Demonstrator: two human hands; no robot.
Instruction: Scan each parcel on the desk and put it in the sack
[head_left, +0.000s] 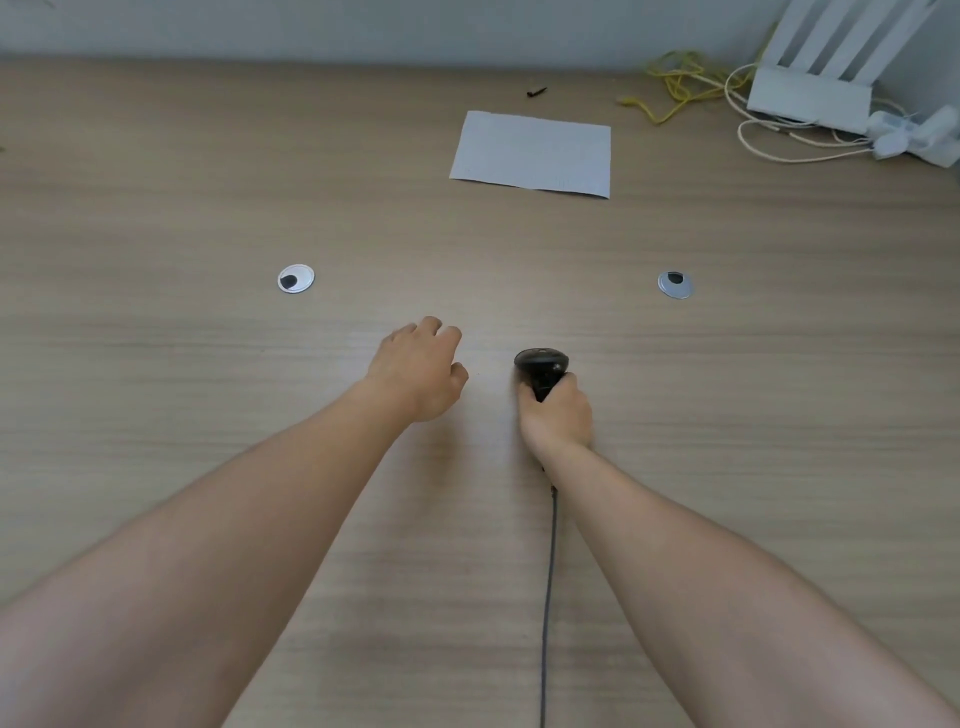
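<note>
Two bare forearms reach in from the near edge of the wooden counter. Left grip hovers palm down over the counter's middle, fingers loosely curled and holding nothing. Right grip is wrapped tight round the handle of a black barcode scanner, whose dark cord trails back toward the near edge. One flat grey parcel lies well beyond both hands, toward the far edge. Two round cable grommets sit left and right between it and the hands. Yellow and white cables tangle beside a white router in the far right corner.
</note>
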